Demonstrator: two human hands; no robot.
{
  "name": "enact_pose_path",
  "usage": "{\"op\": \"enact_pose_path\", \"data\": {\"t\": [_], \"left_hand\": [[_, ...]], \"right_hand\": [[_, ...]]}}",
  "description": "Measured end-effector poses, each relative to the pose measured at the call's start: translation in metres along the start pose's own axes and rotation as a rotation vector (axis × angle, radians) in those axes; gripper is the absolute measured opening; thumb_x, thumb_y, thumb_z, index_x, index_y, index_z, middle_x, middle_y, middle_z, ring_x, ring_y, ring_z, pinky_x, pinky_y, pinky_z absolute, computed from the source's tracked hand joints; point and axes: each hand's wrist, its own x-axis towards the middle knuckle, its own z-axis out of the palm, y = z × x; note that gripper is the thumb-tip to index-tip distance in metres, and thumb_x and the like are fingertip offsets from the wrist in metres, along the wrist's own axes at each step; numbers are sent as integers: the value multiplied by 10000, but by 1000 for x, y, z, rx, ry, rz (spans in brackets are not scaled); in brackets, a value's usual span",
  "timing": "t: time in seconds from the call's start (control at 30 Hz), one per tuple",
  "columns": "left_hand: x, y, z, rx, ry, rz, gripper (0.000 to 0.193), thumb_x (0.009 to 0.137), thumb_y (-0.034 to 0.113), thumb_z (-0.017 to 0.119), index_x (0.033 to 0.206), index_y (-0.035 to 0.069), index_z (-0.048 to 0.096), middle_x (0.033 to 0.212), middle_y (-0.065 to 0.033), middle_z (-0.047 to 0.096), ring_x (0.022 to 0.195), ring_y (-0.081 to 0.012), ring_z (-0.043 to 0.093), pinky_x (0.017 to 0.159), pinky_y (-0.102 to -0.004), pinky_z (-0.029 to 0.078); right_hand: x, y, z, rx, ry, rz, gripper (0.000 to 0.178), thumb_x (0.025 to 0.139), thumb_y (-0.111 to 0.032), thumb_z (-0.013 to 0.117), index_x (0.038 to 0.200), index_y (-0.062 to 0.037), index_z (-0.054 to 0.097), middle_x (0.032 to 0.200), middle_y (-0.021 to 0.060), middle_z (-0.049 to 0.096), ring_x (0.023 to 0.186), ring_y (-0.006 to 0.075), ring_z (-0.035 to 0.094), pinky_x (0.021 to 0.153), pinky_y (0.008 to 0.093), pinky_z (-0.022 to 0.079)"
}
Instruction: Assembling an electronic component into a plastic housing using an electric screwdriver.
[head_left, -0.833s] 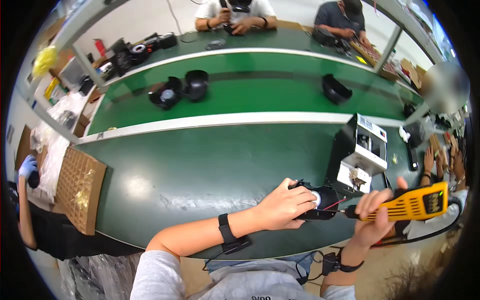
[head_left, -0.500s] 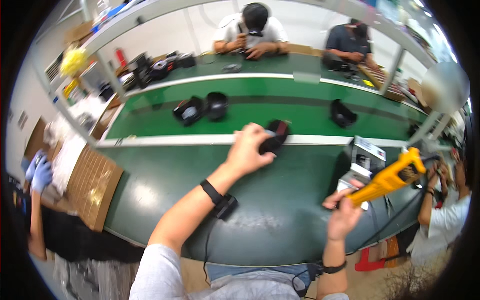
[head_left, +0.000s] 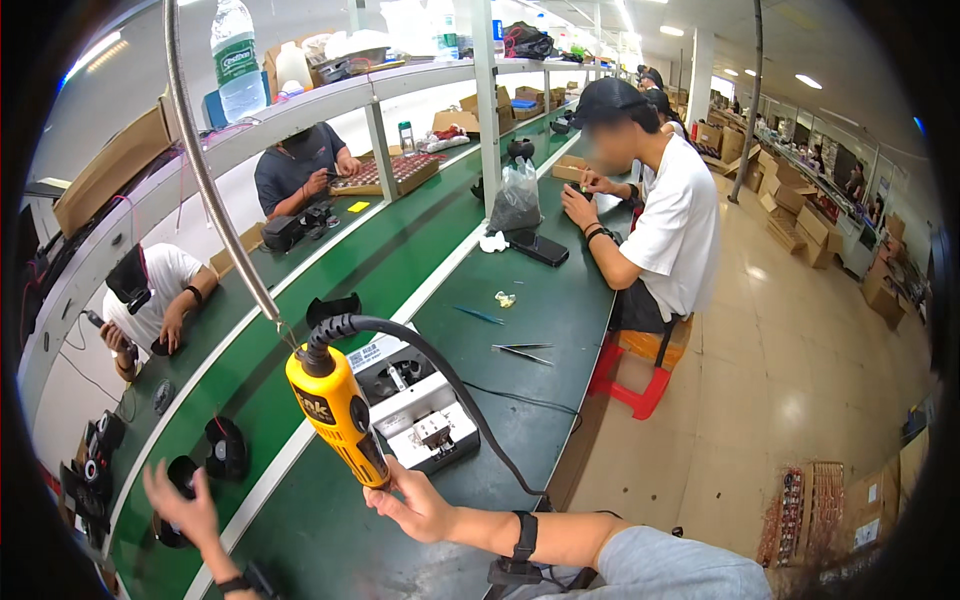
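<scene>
My right hand (head_left: 418, 503) is closed around the lower end of a yellow electric screwdriver (head_left: 335, 412). A thick black cord leaves the screwdriver's top, which hangs from a metal coil (head_left: 225, 210). Over the green belt (head_left: 285, 375) at the lower left, my left hand (head_left: 183, 508) is empty with its fingers spread. Beside and partly behind it lie black cup-shaped parts (head_left: 227, 448). Just right of the screwdriver, a black and silver fixture (head_left: 435, 430) stands on the green bench. Another black curved part (head_left: 333, 308) lies on the belt behind the fixture.
Metal tweezers (head_left: 525, 352), blue tweezers (head_left: 480, 315), a black phone-like device (head_left: 538, 248) and a plastic bag (head_left: 515, 200) lie farther along the bench. A person in white (head_left: 660, 210) works at the right on a red stool (head_left: 635, 385). Two people sit across the belt.
The view has swung to the right. My left hand has let go of the black round part and its fingers have opened. My right hand still grips the screwdriver, now more upright.
</scene>
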Motion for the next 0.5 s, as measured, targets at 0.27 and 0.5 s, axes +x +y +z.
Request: {"op": "enact_pose_path", "data": {"t": [0.27, 0.5], "left_hand": [[-137, -274, -34, -2, -110, -69, 929, 759, 242, 902, 1526, 23, 426, 1557, -229, 434, 1467, -375, 394, 1205, -474, 331], [-83, -149, -46, 87, -225, -512, 723, 655, 422, 935, 1148, -41, 679, 1169, -250, 691, 1105, -401, 654, 989, -442, 513]], "right_hand": [[7, 0, 13, 73, -101, 149, 302, 1077, -271, 548, 1226, -15, 494, 851, 40, 581, 715, 127, 557, 678, 306, 491], [2, 17, 13, -65, -52, 82, 548, 1060, -457, 514, 1332, 19, 491, 886, 61, 619, 720, 123, 602, 659, 285, 538]]}}
